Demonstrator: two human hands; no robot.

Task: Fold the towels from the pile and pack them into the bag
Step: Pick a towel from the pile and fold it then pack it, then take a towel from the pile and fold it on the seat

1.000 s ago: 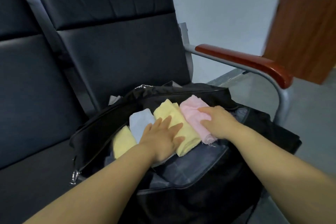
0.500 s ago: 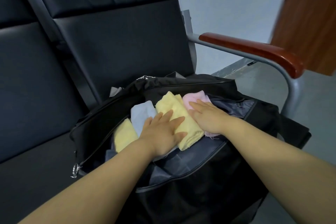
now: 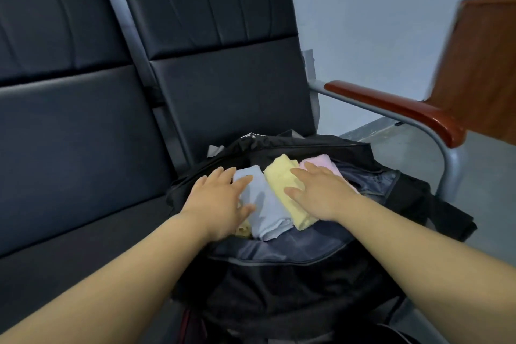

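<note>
In the head view, four folded towels already lie in the open mouth of the black bag point(image 3: 279, 282), which sits on the right-hand dark padded seat point(image 3: 223, 98) beside the wooden armrest point(image 3: 391, 106). From left to right they are a pale yellow towel point(image 3: 242, 229) that is mostly covered, a blue towel point(image 3: 264, 204), a second yellow towel point(image 3: 282, 184) and a pink towel point(image 3: 321, 162). The left hand point(image 3: 220, 198) lies flat with fingers spread over the hidden yellow towel and the edge of the blue one. The right hand point(image 3: 318, 190) lies flat, fingers straight, across the second yellow towel and the pink one. Neither hand grips anything. Folding looks finished for these four and the step seems to be pressing them down into place. No pile shows here, so I cannot tell whether more towels wait. The bag's zip is not closed. Each towel is a long bundle, laid side by side and touching, its long axis running from the near rim toward the backrest with the far end leaning slightly left. The bag's own long axis runs across the seat, with its opening facing up.
</note>
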